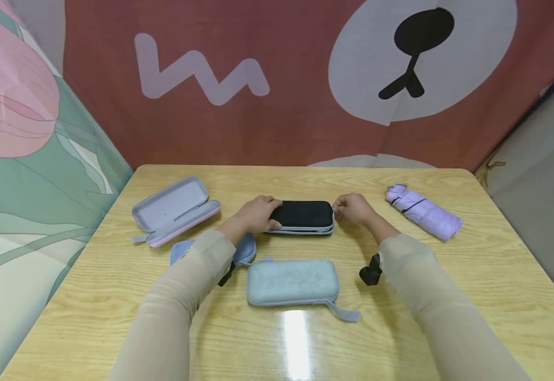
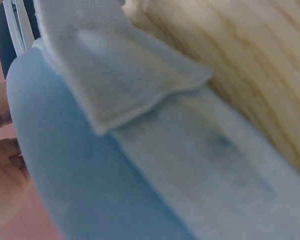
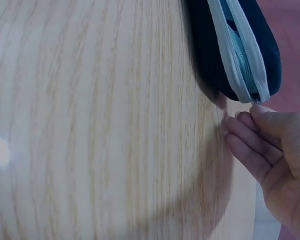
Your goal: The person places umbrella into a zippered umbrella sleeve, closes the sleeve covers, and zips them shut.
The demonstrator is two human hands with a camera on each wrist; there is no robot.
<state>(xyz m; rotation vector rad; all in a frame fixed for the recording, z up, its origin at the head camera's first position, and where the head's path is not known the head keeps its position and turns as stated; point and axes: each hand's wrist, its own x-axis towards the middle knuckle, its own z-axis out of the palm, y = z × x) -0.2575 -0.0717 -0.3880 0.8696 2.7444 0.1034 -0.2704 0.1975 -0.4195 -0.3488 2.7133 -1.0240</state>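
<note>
A black zip case [image 1: 303,214] with light trim lies near the middle of the table. My left hand [image 1: 257,212] grips its left end, thumb on the near side and fingers over the top. At the right end, my right hand [image 1: 351,207] pinches the zipper pull [image 3: 255,101] between thumb and forefinger. The right wrist view shows the zip parted, with a teal lining [image 3: 241,60] inside. Under my left forearm, a blue case [image 2: 90,150] fills much of the left wrist view and is partly hidden by the sleeve in the head view.
Nearer me lies a closed pale blue-green case [image 1: 293,283] with a strap. An open grey-lilac case [image 1: 174,209] sits at the back left. On the right is a folded purple umbrella [image 1: 424,211]. A printed curtain [image 1: 210,132] hangs behind the wooden table [image 1: 115,317].
</note>
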